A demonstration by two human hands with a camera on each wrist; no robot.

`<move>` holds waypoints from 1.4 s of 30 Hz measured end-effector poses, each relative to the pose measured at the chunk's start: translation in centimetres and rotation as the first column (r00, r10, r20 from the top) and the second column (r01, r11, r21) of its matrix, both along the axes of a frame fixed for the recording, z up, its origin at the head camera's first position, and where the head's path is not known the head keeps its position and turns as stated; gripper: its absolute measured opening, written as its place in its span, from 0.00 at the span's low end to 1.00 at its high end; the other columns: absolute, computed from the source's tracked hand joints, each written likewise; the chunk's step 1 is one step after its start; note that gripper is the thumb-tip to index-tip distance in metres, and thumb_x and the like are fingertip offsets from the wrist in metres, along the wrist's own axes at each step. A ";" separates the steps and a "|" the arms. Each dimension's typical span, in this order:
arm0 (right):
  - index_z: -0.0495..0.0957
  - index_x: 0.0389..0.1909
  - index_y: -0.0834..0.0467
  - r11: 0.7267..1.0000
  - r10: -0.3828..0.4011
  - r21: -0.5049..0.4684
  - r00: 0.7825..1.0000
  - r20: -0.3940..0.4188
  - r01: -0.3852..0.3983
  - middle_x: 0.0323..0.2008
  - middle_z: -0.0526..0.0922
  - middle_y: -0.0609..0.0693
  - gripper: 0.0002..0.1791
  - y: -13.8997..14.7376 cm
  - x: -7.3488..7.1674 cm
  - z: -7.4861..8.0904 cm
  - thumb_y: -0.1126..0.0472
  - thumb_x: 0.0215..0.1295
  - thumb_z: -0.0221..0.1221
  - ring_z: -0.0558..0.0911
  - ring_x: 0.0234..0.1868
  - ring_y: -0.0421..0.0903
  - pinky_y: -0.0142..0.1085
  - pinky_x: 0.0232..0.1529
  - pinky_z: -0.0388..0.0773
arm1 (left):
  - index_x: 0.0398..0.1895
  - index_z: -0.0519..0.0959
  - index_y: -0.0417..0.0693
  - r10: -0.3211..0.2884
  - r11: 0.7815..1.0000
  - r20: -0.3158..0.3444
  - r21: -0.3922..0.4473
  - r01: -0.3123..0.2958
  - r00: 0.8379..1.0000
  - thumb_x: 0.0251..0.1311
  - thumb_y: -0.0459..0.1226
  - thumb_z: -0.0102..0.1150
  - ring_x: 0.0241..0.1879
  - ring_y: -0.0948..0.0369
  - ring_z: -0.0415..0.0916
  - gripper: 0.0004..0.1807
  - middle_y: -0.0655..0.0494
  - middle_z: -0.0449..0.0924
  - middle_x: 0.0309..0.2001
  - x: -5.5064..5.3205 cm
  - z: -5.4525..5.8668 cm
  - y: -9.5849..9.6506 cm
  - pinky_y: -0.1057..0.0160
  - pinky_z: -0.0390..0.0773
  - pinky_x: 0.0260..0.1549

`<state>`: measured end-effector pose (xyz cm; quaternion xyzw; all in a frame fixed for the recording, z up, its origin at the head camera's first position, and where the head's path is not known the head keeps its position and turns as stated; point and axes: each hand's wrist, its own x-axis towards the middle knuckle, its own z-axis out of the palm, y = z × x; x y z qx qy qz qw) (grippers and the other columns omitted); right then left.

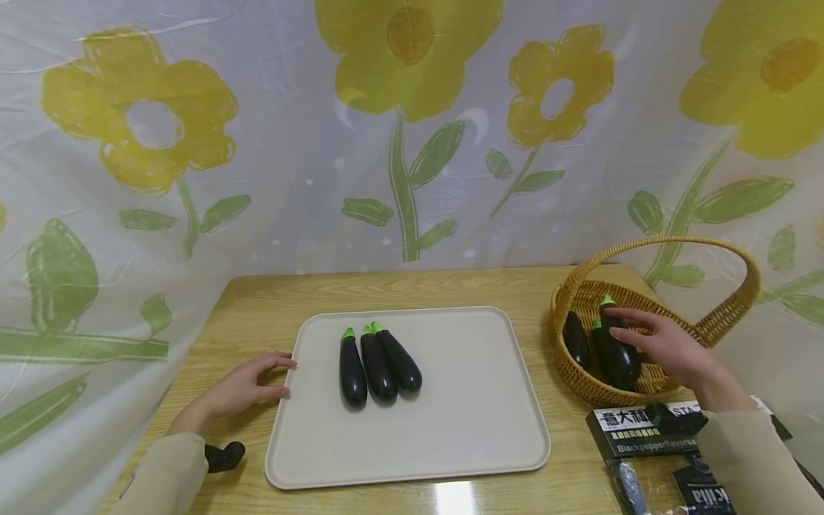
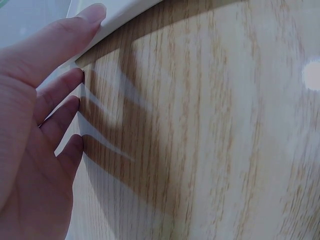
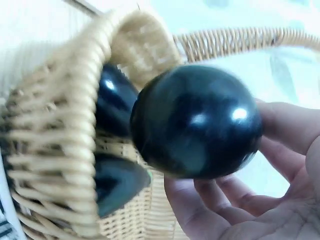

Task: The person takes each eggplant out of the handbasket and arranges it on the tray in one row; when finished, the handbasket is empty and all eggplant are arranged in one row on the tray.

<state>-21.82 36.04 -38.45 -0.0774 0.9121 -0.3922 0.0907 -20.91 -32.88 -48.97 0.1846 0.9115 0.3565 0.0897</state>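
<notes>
In the head view my right hand [image 1: 669,347] grips an eggplant [image 1: 619,357] with a green cap, inside the wicker basket [image 1: 566,379]. The right wrist view shows its glossy rounded end [image 3: 197,122] between thumb and fingers, above the basket's rim. Two more dark eggplants lie in the basket, one at its left side [image 1: 575,340]. My left hand [image 1: 241,390] is at the left edge of the cream tray [image 1: 463,429], fingers loosely bent and thumb tip on the rim. Three eggplants [image 1: 380,365] lie side by side on the tray, green caps pointing away from me.
Below the basket, a black printed box [image 1: 644,429] and plastic-wrapped packets [image 1: 627,486] lie on the wooden table [image 1: 270,300]. The basket's tall handle [image 1: 669,239] arches over its opening. A flowered curtain [image 1: 283,143] hangs behind the table.
</notes>
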 end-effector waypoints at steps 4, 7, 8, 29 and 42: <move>0.65 0.70 0.62 1.000 0.026 -0.013 1.000 0.002 -0.026 0.68 0.62 0.69 0.31 -1.1 1.0 0.4 0.50 0.73 0.55 0.74 0.56 0.52 0.39 0.42 0.79 | 0.58 0.76 0.47 0.000 1.000 0.004 0.012 0.000 1.000 0.59 0.46 0.67 0.68 0.35 0.56 0.25 0.37 0.64 0.68 0.0 0.0 0.0 0.32 0.57 0.62; 0.67 0.68 0.60 0.997 0.065 -0.032 0.998 0.008 -0.065 0.68 0.63 0.67 0.30 -1.9 1.8 0.6 0.50 0.72 0.57 0.76 0.54 0.47 0.36 0.42 0.79 | 0.58 0.76 0.47 0.002 1.000 0.010 0.019 -0.002 1.000 0.59 0.46 0.67 0.68 0.36 0.56 0.25 0.38 0.64 0.68 0.1 0.0 0.1 0.32 0.56 0.62; 0.67 0.68 0.60 0.995 0.082 -0.057 0.996 0.017 -0.081 0.67 0.64 0.67 0.29 -2.1 2.0 0.6 0.51 0.71 0.57 0.77 0.53 0.47 0.36 0.42 0.80 | 0.58 0.76 0.47 0.000 1.000 0.007 0.019 -0.001 1.000 0.59 0.45 0.67 0.68 0.35 0.56 0.25 0.37 0.64 0.68 0.1 0.1 0.1 0.32 0.57 0.62; 0.71 0.65 0.53 0.975 0.216 -0.059 0.975 0.058 -0.212 0.64 0.68 0.66 0.25 -5.2 4.7 0.3 0.53 0.70 0.59 0.78 0.55 0.58 0.35 0.39 0.79 | 0.58 0.76 0.46 0.007 1.000 0.014 0.018 -0.007 1.000 0.60 0.46 0.67 0.68 0.35 0.55 0.25 0.37 0.64 0.68 0.2 0.3 0.2 0.31 0.55 0.62; 0.70 0.66 0.55 0.953 0.230 -0.230 0.966 0.118 -0.199 0.63 0.70 0.65 0.27 -8.9 3.6 -2.0 0.52 0.69 0.60 0.80 0.53 0.55 0.40 0.43 0.82 | 0.59 0.76 0.46 0.017 1.000 0.017 0.018 -0.017 1.000 0.60 0.46 0.67 0.69 0.35 0.54 0.26 0.38 0.64 0.68 0.3 0.3 0.2 0.31 0.54 0.63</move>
